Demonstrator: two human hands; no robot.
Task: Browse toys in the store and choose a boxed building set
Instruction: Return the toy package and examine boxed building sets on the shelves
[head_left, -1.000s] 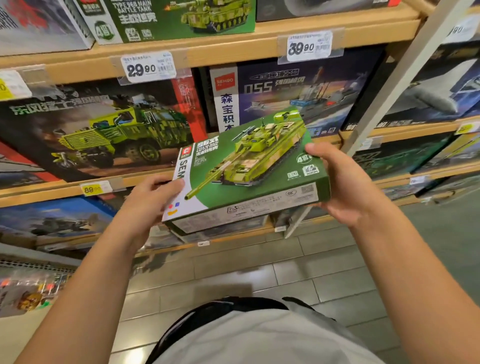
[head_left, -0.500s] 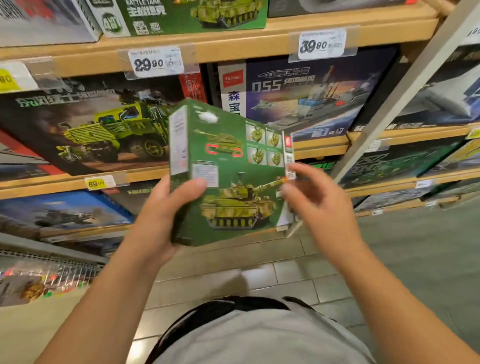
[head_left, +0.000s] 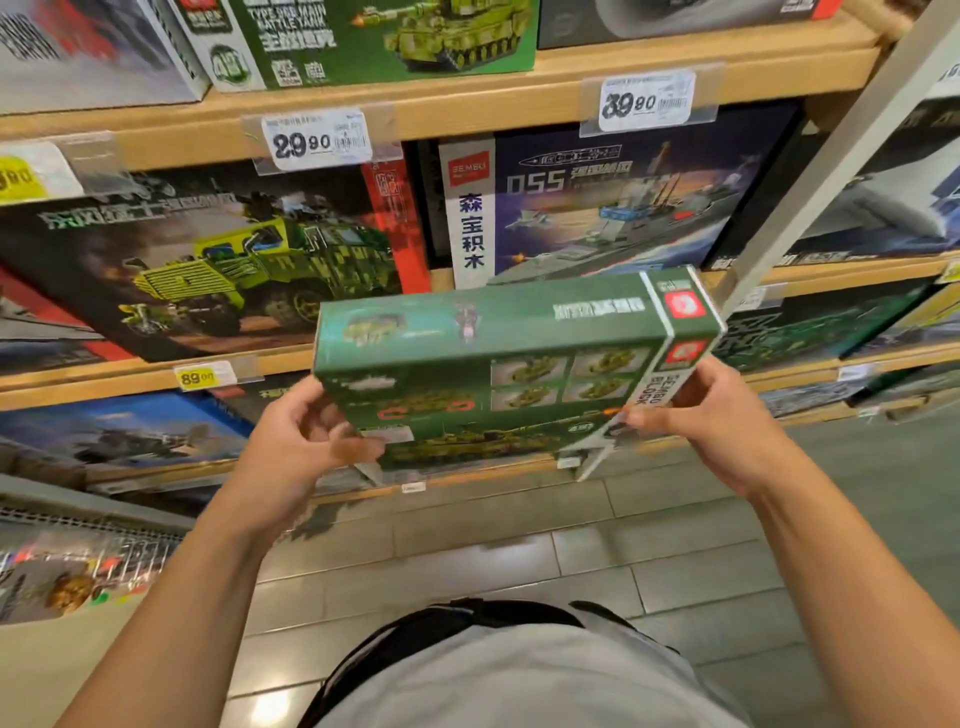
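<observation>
1. A green boxed building set (head_left: 498, 364) is off the shelves and in the person's hands, held in the air in front of the display, back panel and one long side turned toward the camera. The print on it is partly blurred; small pictures of a tank model show.
2. The left hand (head_left: 301, 441) grips the box's left end, thumb curled over the near face. The right hand (head_left: 711, 410) pinches the right end between thumb and fingers (head_left: 644, 415).
3. As I judge it, browsing is well along: one set is picked up and being looked over. The choice itself does not look settled; the box is neither carried away nor put back.
4. Wooden shelves (head_left: 467, 98) fill the view, stocked with other boxed sets: a green truck box (head_left: 208, 260) just behind on the left, a navy ship box (head_left: 597, 208) behind on the right, a green tank box (head_left: 395, 36) on the shelf above.
5. Price tags (head_left: 317, 140) hang on the shelf edges, reading 29.90, 39.90 and 89.
6. The floor (head_left: 519, 561) is grey tile, with a white slanted upright (head_left: 831, 171) at right.
</observation>
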